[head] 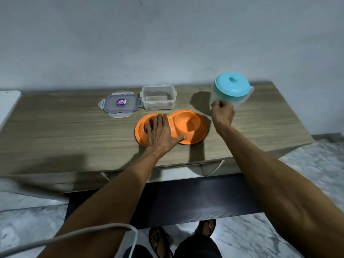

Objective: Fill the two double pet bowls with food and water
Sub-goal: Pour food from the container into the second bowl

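Observation:
An orange double pet bowl (188,125) lies on the wooden table (65,131), right of centre. My left hand (160,131) rests flat on its left cup, fingers spread, and hides that cup. The right cup looks empty. A translucent water jug with a teal lid (232,88) stands tilted at the back right. My right hand (222,113) is closed around its handle. Behind the bowl stands a clear plastic food container (158,97), open, with only a little at its bottom. Its lid (120,105) lies to the left. Only one double bowl is in view.
A white object's corner (9,103) shows at the table's left end. A grey wall rises right behind the table. A white cable (104,229) crosses the bottom left. My sandalled feet (158,241) stand on the marble floor below.

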